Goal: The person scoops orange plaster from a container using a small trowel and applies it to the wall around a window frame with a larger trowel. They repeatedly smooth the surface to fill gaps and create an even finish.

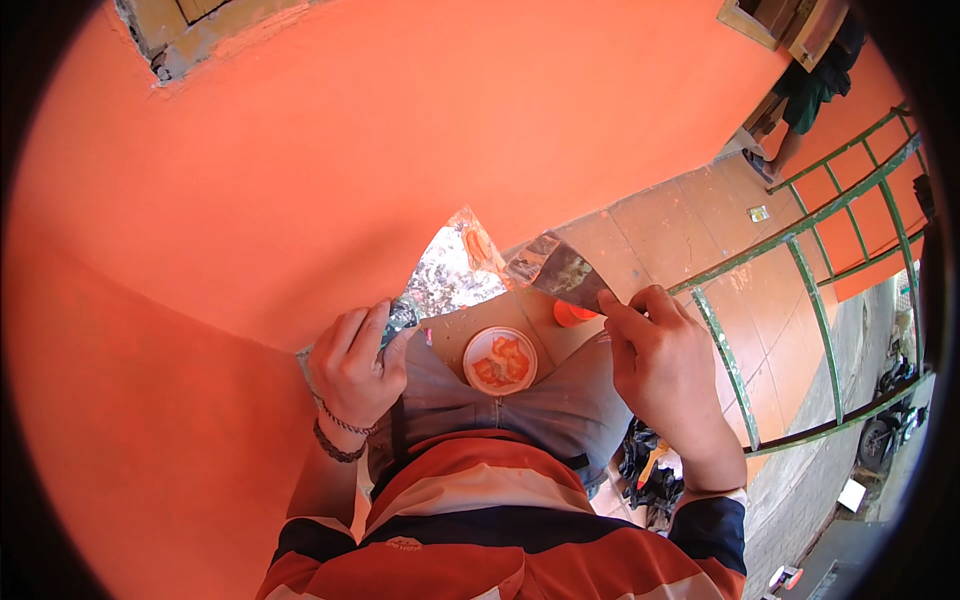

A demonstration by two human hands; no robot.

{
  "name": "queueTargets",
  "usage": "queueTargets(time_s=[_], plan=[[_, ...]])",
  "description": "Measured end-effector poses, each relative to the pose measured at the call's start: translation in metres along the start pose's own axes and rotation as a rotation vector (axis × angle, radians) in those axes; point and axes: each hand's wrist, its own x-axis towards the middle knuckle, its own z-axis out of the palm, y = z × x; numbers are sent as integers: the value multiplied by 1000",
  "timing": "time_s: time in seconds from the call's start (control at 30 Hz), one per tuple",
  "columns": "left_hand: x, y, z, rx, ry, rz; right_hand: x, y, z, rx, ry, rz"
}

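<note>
My left hand [352, 368] is closed on the handle of a wide putty knife [452, 268]. Its bright, shiny blade points up and to the right, with an orange smear on the right side. Closed on a second putty knife [572, 276] is my right hand [655, 350]; this blade is darker and carries orange residue towards its tip. The two blades meet or overlap at their edges, in front of the orange wall. Below them, between my legs, a round white tub [467, 362] holds orange paste. A small orange container [568, 314] stands on the floor, partly behind the right blade.
An orange wall [420, 120] rises directly ahead and continues on the left. On the right, a green metal railing [815, 285] borders the tiled floor [690, 225]. Another person [815, 95] stands at the far right by a window. A motorcycle wheel [875, 443] shows beyond the railing.
</note>
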Motion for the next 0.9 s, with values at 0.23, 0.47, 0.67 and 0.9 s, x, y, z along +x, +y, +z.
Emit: queueTargets(time_s=[0.23, 0.47, 0.67, 0.9], plan=[[6, 3, -2, 11, -39, 28, 10, -3, -6, -17, 64, 8], [4, 0, 1, 28, -19, 58, 15, -11, -6, -91, 70, -36], [4, -2, 3, 28, -14, 67, 14, -11, -6, -154, 48, -84], [6, 0, 1, -10, -22, 32, 15, -10, -7, -218, -28, -98]])
